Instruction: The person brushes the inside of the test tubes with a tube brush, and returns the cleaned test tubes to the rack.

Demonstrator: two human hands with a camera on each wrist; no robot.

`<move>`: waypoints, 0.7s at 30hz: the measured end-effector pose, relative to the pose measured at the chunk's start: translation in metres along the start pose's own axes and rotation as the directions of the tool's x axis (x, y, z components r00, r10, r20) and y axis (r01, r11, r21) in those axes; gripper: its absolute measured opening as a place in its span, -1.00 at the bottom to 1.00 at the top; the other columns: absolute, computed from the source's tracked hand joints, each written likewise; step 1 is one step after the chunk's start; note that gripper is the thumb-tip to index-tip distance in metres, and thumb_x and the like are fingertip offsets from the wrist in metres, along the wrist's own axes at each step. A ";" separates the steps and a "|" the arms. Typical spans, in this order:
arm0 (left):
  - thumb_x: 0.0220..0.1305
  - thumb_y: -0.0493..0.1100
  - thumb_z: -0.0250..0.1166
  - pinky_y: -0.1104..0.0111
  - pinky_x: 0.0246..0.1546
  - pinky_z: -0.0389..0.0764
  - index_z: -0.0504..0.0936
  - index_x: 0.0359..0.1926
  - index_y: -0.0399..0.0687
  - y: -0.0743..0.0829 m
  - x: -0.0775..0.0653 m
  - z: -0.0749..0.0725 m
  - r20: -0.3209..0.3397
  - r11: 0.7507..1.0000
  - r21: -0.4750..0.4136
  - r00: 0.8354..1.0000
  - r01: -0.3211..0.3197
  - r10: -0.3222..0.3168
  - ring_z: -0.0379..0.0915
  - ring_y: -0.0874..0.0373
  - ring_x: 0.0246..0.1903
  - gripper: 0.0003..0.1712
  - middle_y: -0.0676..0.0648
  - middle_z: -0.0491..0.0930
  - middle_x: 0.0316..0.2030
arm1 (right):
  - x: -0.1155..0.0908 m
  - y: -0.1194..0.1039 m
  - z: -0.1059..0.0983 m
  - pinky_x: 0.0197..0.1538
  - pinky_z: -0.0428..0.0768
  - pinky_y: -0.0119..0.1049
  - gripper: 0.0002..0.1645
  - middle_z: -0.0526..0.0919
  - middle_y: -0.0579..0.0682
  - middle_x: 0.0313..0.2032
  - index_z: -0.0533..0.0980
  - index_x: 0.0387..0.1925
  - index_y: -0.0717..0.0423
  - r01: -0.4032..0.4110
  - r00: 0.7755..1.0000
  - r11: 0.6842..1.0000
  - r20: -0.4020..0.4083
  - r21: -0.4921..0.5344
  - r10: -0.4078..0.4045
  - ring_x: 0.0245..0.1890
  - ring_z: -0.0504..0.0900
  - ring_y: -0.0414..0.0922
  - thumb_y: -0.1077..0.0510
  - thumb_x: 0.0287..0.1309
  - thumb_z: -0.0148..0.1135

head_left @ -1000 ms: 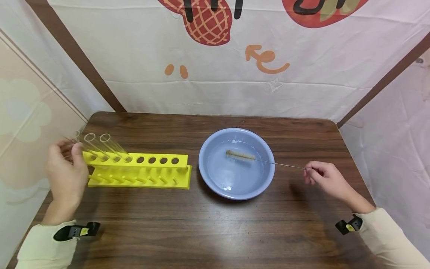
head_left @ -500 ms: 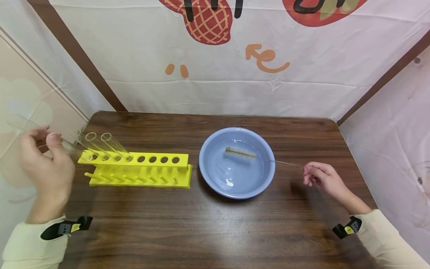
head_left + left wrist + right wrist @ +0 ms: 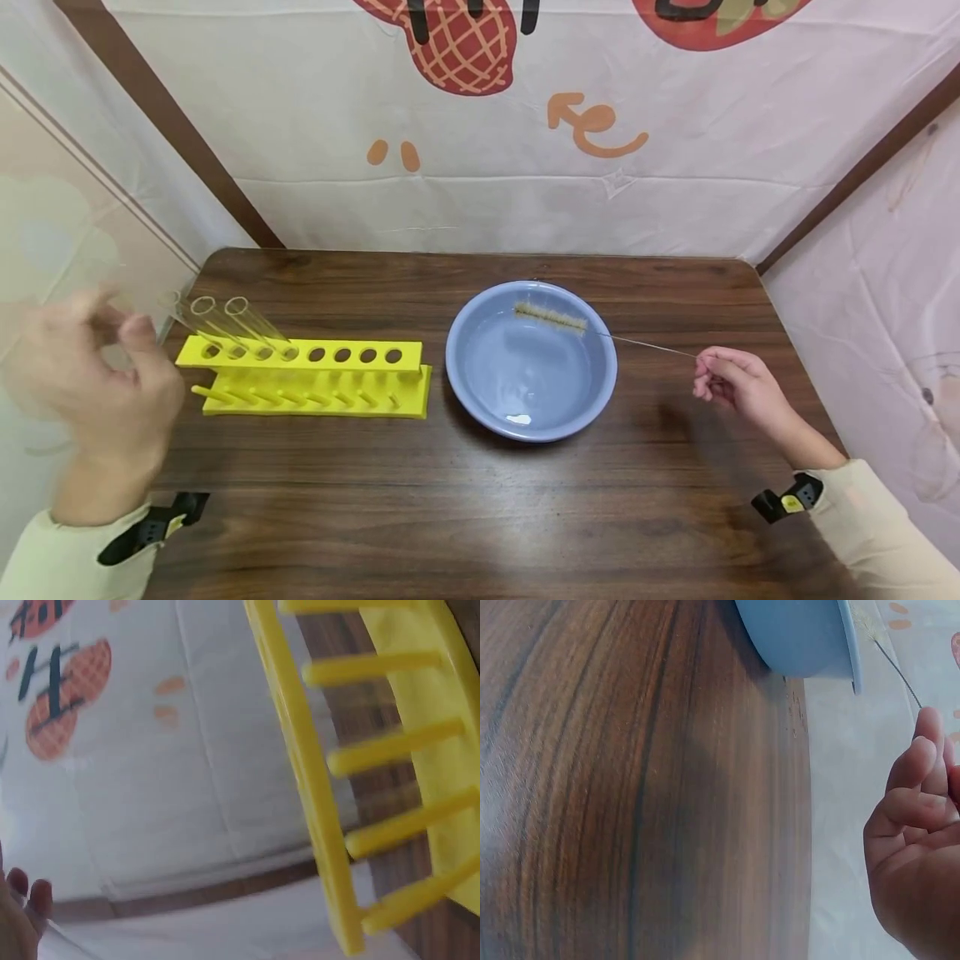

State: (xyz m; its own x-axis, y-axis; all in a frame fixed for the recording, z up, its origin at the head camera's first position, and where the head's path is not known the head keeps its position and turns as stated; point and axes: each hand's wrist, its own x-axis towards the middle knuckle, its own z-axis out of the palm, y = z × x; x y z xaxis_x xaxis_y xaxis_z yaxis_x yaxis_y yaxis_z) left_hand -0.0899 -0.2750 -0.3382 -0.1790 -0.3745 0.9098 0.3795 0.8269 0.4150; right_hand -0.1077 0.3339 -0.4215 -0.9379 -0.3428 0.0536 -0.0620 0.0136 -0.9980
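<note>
In the head view my left hand (image 3: 101, 375) is motion-blurred beside the left end of the yellow test tube rack (image 3: 315, 354). Its thumb and fingers are bent around a clear test tube, which is almost lost in the blur. Several glass tubes, such as a clear test tube (image 3: 255, 321), lean in the rack's left holes. Over at the right, my right hand (image 3: 738, 379) pinches the thin wire handle of a test tube brush (image 3: 551, 318). The brush's bristles lie over the far side of a blue basin (image 3: 456, 375) with water in it.
A brown wooden table (image 3: 480, 517) carries the rack and basin. A printed white curtain (image 3: 315, 125) hangs behind its far edge, with more cloth at both sides. Upright pegs (image 3: 375, 669) stand along the rack's near side.
My left hand drew a test tube leftward from the rack, then swung slightly back toward it. My right hand shifted a little right and away, taking the brush toward the basin's far rim.
</note>
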 end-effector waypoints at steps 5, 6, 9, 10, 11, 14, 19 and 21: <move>0.54 0.21 -0.01 0.36 -0.42 0.28 0.63 -0.11 -0.36 0.023 -0.007 -0.003 0.353 0.977 -0.048 0.911 -0.209 0.212 0.25 -0.20 -0.53 -0.34 -0.32 0.44 -0.51 | 0.000 -0.003 -0.005 -0.64 0.10 -0.15 -0.59 0.69 -0.09 -0.49 0.53 -0.35 0.17 -0.007 1.000 1.000 -0.002 0.007 0.007 -0.53 0.60 -0.26 0.35 0.57 -0.22; 0.57 0.19 -0.04 0.33 -0.51 0.29 0.63 -0.06 -0.36 0.025 -0.008 -0.004 0.441 0.964 -0.074 0.859 -0.256 0.261 0.27 -0.14 -0.57 -0.34 -0.30 0.46 -0.50 | 0.000 -0.004 -0.005 -0.65 0.14 -0.19 -0.58 0.69 -0.09 -0.49 0.53 -0.34 0.17 -0.010 1.000 1.000 -0.001 0.013 0.010 -0.53 0.60 -0.26 0.36 0.57 -0.22; 0.61 0.17 -0.12 0.26 -0.70 0.26 0.59 0.07 -0.36 0.028 -0.012 -0.006 0.653 0.924 -0.172 0.662 -0.342 0.366 0.29 0.08 -0.60 -0.34 -0.17 0.47 -0.49 | -0.002 -0.005 -0.007 -0.65 0.28 -0.33 -0.59 0.69 -0.08 -0.48 0.54 -0.33 0.18 -0.009 1.000 0.999 0.002 0.036 0.009 -0.51 0.61 -0.26 0.36 0.57 -0.22; 0.62 0.17 -0.12 0.28 -0.71 0.27 0.58 0.08 -0.38 0.030 -0.013 -0.005 0.692 0.915 -0.204 0.610 -0.349 0.387 0.29 0.13 -0.60 -0.33 -0.13 0.47 -0.49 | -0.002 -0.006 -0.007 -0.63 0.32 -0.36 -0.58 0.69 -0.08 -0.48 0.54 -0.32 0.18 -0.006 1.000 0.999 0.003 0.044 0.006 -0.50 0.61 -0.25 0.36 0.57 -0.23; 0.62 0.18 -0.13 0.30 -0.71 0.28 0.56 0.07 -0.40 0.032 -0.016 -0.004 0.717 0.910 -0.227 0.573 -0.346 0.396 0.28 0.16 -0.59 -0.32 -0.12 0.47 -0.48 | -0.003 -0.006 -0.007 -0.61 0.34 -0.38 -0.58 0.69 -0.08 -0.48 0.54 -0.32 0.19 0.000 1.000 0.999 0.003 0.048 0.000 -0.50 0.61 -0.25 0.36 0.57 -0.23; 0.62 0.21 -0.16 0.32 -0.68 0.29 0.54 0.01 -0.39 0.039 -0.023 0.004 0.763 0.914 -0.252 0.515 -0.319 0.390 0.26 0.19 -0.58 -0.30 -0.09 0.46 -0.47 | -0.003 -0.008 -0.008 -0.58 0.38 -0.40 -0.58 0.67 -0.07 -0.48 0.54 -0.33 0.20 0.023 1.000 0.999 0.002 0.047 -0.023 -0.50 0.60 -0.24 0.37 0.57 -0.24; 0.62 0.22 -0.14 0.20 -0.63 0.52 0.55 -0.04 -0.33 0.051 -0.035 0.020 0.781 0.918 -0.273 0.492 -0.287 0.385 0.48 0.08 -0.53 -0.33 -0.17 0.62 -0.33 | -0.003 -0.012 -0.009 -0.51 0.46 -0.45 -0.56 0.67 -0.08 -0.48 0.53 -0.34 0.18 0.034 0.999 0.998 0.006 0.055 -0.034 -0.50 0.60 -0.24 0.38 0.57 -0.26; 0.61 0.22 -0.12 0.17 -0.61 0.57 0.56 -0.03 -0.30 0.056 -0.040 0.027 0.780 0.915 -0.289 0.485 -0.283 0.396 0.54 0.05 -0.50 -0.35 -0.18 0.65 -0.27 | -0.003 -0.012 -0.008 -0.48 0.49 -0.47 -0.57 0.67 -0.08 -0.47 0.53 -0.34 0.19 0.035 0.999 0.998 0.007 0.061 -0.035 -0.49 0.61 -0.25 0.37 0.57 -0.27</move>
State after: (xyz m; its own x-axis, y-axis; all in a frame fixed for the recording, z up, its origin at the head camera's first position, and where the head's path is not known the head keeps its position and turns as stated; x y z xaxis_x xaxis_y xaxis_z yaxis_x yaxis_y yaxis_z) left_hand -0.0864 -0.2022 -0.3520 -0.6440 0.4734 0.6009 0.6601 0.7409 0.1238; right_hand -0.1069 0.3426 -0.4089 -0.9327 -0.3495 0.0886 -0.0738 -0.0555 -0.9957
